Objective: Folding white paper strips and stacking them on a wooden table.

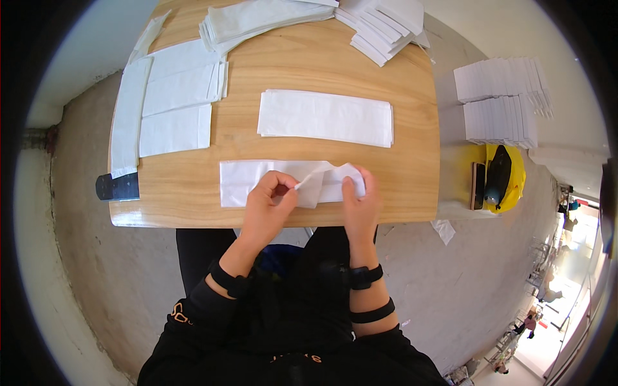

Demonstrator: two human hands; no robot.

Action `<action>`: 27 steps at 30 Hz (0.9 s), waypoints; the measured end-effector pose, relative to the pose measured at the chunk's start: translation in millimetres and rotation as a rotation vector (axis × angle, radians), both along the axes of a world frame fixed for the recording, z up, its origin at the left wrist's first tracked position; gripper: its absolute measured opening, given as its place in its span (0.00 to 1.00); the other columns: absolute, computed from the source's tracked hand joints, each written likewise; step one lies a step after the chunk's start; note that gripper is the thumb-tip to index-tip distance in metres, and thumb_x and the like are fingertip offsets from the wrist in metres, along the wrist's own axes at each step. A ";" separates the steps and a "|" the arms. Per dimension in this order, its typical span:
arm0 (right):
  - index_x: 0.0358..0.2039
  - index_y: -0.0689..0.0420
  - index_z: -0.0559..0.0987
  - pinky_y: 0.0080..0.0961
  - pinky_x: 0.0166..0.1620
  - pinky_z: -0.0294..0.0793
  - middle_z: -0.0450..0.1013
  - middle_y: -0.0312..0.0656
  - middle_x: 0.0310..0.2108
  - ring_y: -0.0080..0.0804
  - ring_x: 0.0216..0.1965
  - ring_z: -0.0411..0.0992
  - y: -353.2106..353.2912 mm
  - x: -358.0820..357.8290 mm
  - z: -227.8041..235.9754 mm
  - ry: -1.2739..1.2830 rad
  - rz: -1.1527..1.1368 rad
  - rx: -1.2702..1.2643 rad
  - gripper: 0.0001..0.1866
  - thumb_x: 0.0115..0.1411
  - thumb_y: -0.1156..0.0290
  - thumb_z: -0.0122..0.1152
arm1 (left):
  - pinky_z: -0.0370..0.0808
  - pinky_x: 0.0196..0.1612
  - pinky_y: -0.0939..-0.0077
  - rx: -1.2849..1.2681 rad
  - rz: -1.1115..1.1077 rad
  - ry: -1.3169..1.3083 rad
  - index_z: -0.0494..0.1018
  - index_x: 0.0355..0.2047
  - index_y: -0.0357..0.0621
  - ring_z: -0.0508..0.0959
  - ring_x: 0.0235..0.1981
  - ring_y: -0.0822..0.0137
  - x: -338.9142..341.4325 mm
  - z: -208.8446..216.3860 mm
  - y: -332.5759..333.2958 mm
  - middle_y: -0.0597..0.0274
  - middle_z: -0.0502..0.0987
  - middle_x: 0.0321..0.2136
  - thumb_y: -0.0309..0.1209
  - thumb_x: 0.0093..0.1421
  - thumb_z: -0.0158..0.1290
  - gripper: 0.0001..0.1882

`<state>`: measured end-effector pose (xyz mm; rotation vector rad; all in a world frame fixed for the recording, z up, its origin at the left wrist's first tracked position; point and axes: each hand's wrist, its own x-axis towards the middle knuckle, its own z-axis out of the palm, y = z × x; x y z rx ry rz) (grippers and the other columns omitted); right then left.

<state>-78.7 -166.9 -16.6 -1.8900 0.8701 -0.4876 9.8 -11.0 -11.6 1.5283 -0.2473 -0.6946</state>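
Observation:
A long white paper piece (pixel 241 183), which looks like a flat paper bag, lies along the table's near edge. Its right half is lifted and creased. My left hand (pixel 271 199) pinches a raised edge of it near the middle. At its right end, the thumb and fingers of my right hand (pixel 360 199) close on the paper. Just beyond lies a thin stack of the same white pieces (pixel 325 118), touched by neither hand.
More flat white pieces (pixel 177 87) cover the wooden table's (pixel 244 151) left side. Stacks stand at the far edge (pixel 270 22) and far right corner (pixel 386 29). Off the table's right side are upright white bundles (pixel 499 119) and a yellow bag (pixel 513 183) with a dark item.

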 end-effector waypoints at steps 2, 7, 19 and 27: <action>0.46 0.64 0.73 0.31 0.46 0.71 0.73 0.50 0.40 0.39 0.40 0.72 -6.1 -6.5 -3.3 -0.006 -0.105 0.076 0.16 0.59 0.72 0.58 | 0.70 0.40 0.81 -0.014 0.043 0.060 0.71 0.34 0.39 0.72 0.34 0.78 2.9 -0.1 6.7 0.68 0.74 0.31 0.23 0.59 0.52 0.03; 0.48 0.62 0.73 0.30 0.44 0.71 0.73 0.49 0.38 0.39 0.38 0.72 -11.0 -13.3 -1.0 0.068 -0.069 -0.037 0.17 0.58 0.71 0.59 | 0.70 0.46 0.78 -0.204 0.198 0.230 0.69 0.35 0.43 0.73 0.36 0.75 13.9 7.8 22.8 0.66 0.75 0.34 0.23 0.63 0.47 0.02; 0.44 0.55 0.77 0.26 0.42 0.69 0.67 0.42 0.42 0.34 0.43 0.67 20.2 5.1 39.3 -0.133 0.198 0.151 0.15 0.54 0.78 0.60 | 0.70 0.52 0.69 -0.375 0.229 0.355 0.69 0.35 0.42 0.75 0.41 0.70 14.5 31.2 37.0 0.63 0.76 0.38 0.23 0.63 0.44 0.04; 0.45 0.55 0.77 0.29 0.45 0.70 0.65 0.44 0.41 0.38 0.42 0.69 53.3 22.0 49.4 -0.198 0.421 0.015 0.18 0.53 0.80 0.60 | 0.71 0.51 0.69 -0.450 0.206 0.534 0.69 0.40 0.42 0.76 0.43 0.68 10.5 35.5 33.2 0.61 0.76 0.40 0.23 0.62 0.44 0.07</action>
